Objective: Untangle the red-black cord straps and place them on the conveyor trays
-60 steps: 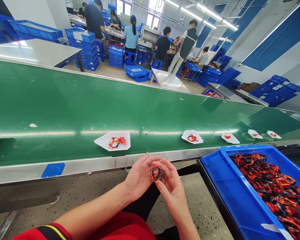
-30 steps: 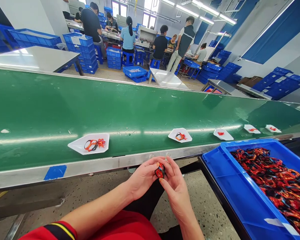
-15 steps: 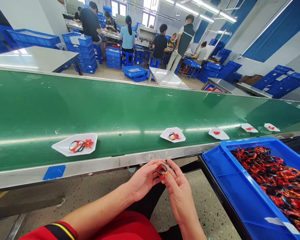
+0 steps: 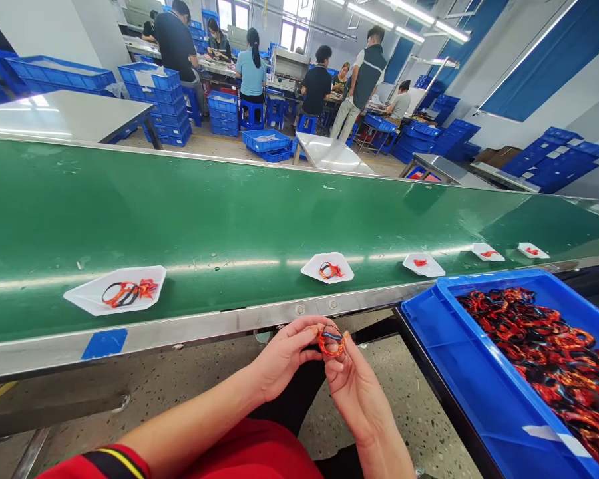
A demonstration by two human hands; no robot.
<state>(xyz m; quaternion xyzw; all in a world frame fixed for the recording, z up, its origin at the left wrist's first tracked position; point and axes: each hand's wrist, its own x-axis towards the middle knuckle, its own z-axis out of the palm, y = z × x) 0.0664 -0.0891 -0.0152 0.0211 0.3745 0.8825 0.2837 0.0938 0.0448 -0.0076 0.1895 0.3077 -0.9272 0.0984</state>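
My left hand and my right hand are raised together just in front of the conveyor's metal edge. Between their fingertips they pinch a small orange and black braided loop, which is partly hidden by my fingers. To the right, a blue plastic crate holds a heaped tangle of similar orange and black cords. Neither hand touches the crate. On the green conveyor belt, a white plastic tray carries an orange and black cord piece.
Several more white trays with orange pieces stand along the belt, the nearest almost straight ahead. The belt's steel rim runs below them. Beyond it, co-workers sit and stand among stacked blue crates, stools and tables.
The loop has turned in my fingers, now showing its open ring. The white trays have moved left along the belt, and the view has shifted slightly.
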